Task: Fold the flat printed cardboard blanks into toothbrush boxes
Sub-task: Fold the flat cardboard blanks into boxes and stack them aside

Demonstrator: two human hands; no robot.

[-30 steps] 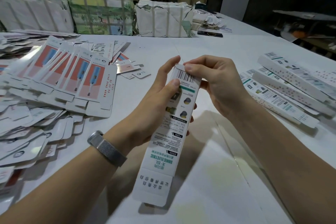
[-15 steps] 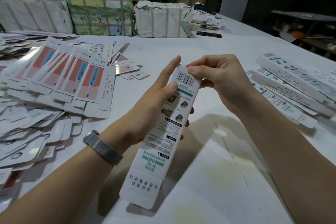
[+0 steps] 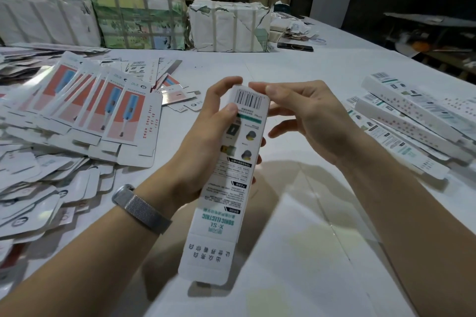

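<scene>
Left hand (image 3: 206, 141) wrapped round half-formed box (image 3: 231, 162), steadying it; right hand (image 3: 309, 121) at three o'clock, fingers loosely curled, fingertip (image 3: 257, 88) tucking far flap.

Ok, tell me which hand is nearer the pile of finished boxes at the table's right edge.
Right. The right hand is beside the held box, on the side facing the finished boxes; the left hand grips that box farther away.

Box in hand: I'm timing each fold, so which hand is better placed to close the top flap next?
Probably the right hand: its fingers hover free at the barcode end of the box, while the left hand grips the body.
</scene>
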